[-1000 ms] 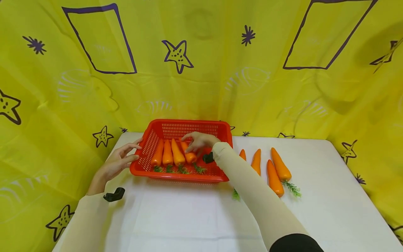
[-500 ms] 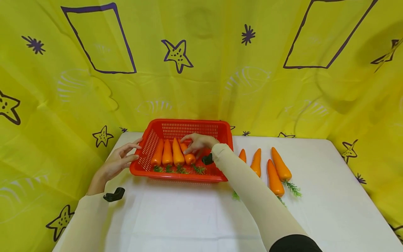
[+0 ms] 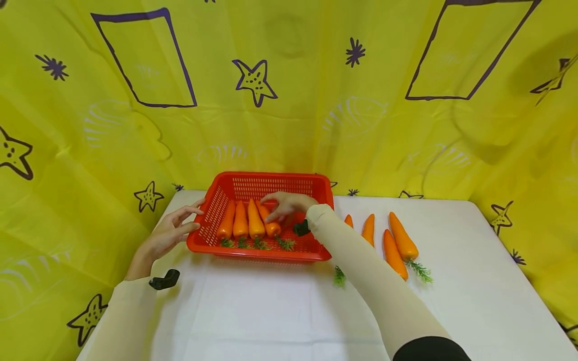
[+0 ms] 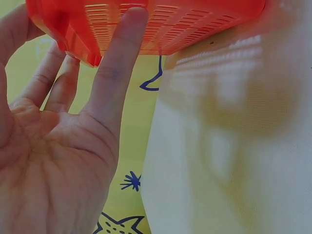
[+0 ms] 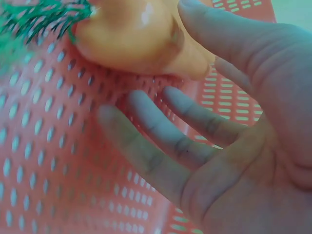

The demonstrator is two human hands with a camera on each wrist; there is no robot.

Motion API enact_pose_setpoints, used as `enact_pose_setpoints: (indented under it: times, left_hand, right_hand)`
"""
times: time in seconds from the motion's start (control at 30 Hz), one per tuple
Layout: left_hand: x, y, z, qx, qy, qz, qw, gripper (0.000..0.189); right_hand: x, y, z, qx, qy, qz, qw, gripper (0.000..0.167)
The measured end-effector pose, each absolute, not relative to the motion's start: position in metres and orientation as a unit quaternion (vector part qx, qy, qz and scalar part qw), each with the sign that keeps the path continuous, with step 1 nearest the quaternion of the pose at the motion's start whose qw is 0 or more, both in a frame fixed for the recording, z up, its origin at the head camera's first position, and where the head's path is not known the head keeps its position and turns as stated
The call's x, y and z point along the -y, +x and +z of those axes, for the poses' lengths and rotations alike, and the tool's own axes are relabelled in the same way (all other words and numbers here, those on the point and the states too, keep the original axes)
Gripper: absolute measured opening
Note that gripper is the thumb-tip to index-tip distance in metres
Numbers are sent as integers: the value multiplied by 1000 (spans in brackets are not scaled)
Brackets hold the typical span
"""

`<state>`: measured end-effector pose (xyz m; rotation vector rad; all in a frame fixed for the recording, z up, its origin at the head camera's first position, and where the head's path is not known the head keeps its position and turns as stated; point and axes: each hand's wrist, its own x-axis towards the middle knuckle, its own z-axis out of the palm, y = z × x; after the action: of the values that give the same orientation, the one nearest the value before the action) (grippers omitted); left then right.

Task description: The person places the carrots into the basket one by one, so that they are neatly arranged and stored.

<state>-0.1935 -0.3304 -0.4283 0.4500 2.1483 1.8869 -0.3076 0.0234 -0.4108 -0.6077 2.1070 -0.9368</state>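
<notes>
A red plastic basket (image 3: 289, 253) stands at the back of the table with several orange carrots in a row inside, green tops toward me. My left hand (image 3: 167, 231) touches the basket's left end, thumb straight along the wall in the left wrist view and fingers around the corner. Inside the basket my right hand (image 3: 285, 204) is at the rightmost carrot (image 3: 270, 226). The right wrist view shows its thumb (image 5: 209, 19) against that carrot (image 5: 131, 34), while the other fingers spread loosely below it.
Several more carrots lie on the white table (image 3: 253, 311) right of the basket, among them one carrot (image 3: 402, 238) at the far right. My right forearm partly covers some of them. A yellow patterned cloth (image 3: 298, 125) surrounds the table.
The rightmost carrot in the basket has shifted slightly left, closer to its neighbour, with my right hand at it. My left hand has stayed at the basket's left end.
</notes>
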Motion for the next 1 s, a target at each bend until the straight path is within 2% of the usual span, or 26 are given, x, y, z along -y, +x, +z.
enact_pose_setpoints:
  times: [0.37, 0.53, 0.77, 1.0]
  left_hand:
    - [333, -192, -429, -743, 149, 643, 112, 26]
    - [332, -191, -428, -743, 151, 642, 114, 26]
    - [330, -193, -429, -745, 156, 638, 116, 26]
    - [329, -193, -430, -746, 155, 637, 119, 26]
  right_hand:
    - [-38, -294, -369, -864, -296, -244, 326, 74]
    - [-51, -287, -355, -867, -353, -226, 268, 71]
    - [-90, -274, -337, -861, -375, -287, 187, 72]
    - [-150, -265, -330, -847, -343, -375, 159, 72]
